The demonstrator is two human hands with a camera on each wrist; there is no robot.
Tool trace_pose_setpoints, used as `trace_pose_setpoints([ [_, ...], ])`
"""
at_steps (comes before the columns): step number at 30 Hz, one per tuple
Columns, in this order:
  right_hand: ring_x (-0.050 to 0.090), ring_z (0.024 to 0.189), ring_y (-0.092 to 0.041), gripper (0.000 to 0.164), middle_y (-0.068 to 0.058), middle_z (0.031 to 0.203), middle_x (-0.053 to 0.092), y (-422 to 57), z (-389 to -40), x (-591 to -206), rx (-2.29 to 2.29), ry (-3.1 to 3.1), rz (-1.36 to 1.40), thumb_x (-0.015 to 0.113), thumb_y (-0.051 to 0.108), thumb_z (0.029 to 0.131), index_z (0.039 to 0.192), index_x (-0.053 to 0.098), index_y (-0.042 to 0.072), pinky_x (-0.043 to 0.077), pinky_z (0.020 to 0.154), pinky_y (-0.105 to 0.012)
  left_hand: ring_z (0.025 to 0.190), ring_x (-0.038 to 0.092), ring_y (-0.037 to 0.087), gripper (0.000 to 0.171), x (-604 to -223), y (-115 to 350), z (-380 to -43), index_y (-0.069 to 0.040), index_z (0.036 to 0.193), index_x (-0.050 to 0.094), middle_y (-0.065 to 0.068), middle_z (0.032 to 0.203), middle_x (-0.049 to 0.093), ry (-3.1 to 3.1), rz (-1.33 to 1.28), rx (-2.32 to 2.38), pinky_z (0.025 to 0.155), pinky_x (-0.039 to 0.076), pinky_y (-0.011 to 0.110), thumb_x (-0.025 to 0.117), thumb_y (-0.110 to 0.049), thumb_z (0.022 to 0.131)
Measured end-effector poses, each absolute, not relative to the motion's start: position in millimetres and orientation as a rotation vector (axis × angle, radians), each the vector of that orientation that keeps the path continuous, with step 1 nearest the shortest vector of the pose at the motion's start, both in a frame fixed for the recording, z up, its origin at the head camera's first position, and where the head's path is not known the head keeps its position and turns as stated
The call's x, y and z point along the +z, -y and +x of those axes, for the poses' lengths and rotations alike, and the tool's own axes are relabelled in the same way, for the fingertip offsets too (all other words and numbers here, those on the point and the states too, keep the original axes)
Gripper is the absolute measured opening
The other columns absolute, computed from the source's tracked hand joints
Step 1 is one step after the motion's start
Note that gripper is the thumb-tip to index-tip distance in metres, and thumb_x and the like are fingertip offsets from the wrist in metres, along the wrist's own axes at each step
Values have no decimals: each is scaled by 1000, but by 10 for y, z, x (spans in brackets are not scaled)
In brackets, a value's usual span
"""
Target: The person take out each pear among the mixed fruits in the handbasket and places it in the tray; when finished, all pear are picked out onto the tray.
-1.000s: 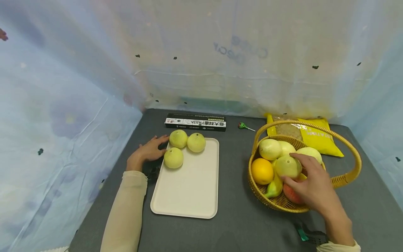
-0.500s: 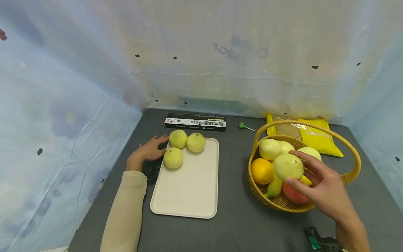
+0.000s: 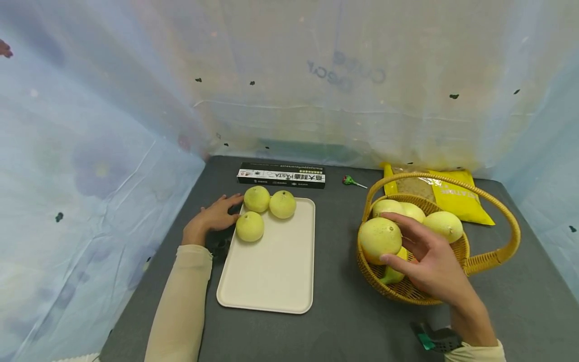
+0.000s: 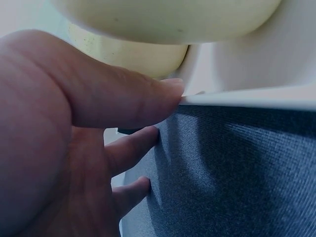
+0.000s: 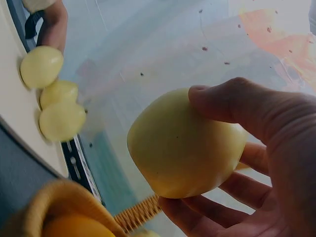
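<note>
Printed matter: the box (image 3: 281, 175) behind the tray (image 3: 267, 281) carries the word "PASTA" beside large Chinese characters; its finer print is too small to read with certainty. The yellow bag (image 3: 466, 203) behind the basket (image 3: 384, 290) shows white lettering ending in "TIME" (the basket handle crosses the bag). Lettering on the rear sheet (image 3: 344, 115) is faint.

Right hand (image 3: 425, 256): thumb and fingers grip a pale green fruit (image 3: 381, 237), located above the left part of the basket. Left hand (image 3: 216, 213): fingers spread at the left edge of the tray, next to three pale green fruits (image 3: 257, 213) grouped at its far left corner.

View differences: the left wrist view shows the thumb at the tray rim and the other fingers spread below it, against the dark tabletop (image 4: 237, 173), a detail unclear from the head. The right wrist view shows the thumb on one side of the held fruit, fingers on the other, and an orange (image 5: 76, 228) in the basket, which the head view shows mostly covered by that fruit
</note>
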State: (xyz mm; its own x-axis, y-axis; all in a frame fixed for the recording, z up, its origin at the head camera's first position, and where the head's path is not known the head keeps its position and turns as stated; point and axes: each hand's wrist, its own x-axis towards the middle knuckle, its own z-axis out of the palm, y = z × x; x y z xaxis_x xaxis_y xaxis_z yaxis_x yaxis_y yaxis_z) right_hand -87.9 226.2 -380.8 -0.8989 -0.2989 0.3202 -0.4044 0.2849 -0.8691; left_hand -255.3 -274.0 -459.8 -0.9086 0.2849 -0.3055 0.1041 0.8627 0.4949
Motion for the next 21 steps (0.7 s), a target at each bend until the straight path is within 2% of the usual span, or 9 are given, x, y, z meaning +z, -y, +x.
trace_pose_setpoints([
  [4, 64, 138, -12, 82, -23, 157, 57, -2110, -946, -3815, 1742, 2442, 696, 86, -15, 85, 159, 57, 8, 56, 110, -23, 169, 4, 51, 69, -4600, 2743, -2561, -18, 175, 33, 14, 184, 20, -2663, 291, 682, 111, -3, 98, 59, -30, 111],
  [9, 65, 137, -14, 79, -15, 157, 60, -1926, -1033, -3849, 1789, 2428, 749, 86, -9, 88, 158, 58, 12, 55, 112, -25, 169, 4, 51, 69, -4600, 2744, -2572, -18, 175, 33, 14, 184, 20, -2664, 297, 680, 110, -3, 99, 59, -30, 111],
  [16, 67, 132, -15, 75, -9, 153, 64, -1649, -1168, -3905, 1845, 2376, 842, 88, -8, 87, 155, 60, 7, 58, 109, -25, 169, 4, 52, 70, -4605, 2748, -2570, -18, 175, 33, 14, 184, 20, -2663, 301, 678, 110, -3, 99, 59, -30, 111],
  [21, 67, 133, -16, 76, -7, 152, 65, -1453, -1246, -3942, 1862, 2379, 864, 90, -3, 87, 156, 60, 11, 56, 111, -25, 169, 5, 51, 69, -4609, 2753, -2564, -19, 175, 33, 14, 183, 21, -2667, 298, 667, 111, -2, 98, 59, -32, 112],
])
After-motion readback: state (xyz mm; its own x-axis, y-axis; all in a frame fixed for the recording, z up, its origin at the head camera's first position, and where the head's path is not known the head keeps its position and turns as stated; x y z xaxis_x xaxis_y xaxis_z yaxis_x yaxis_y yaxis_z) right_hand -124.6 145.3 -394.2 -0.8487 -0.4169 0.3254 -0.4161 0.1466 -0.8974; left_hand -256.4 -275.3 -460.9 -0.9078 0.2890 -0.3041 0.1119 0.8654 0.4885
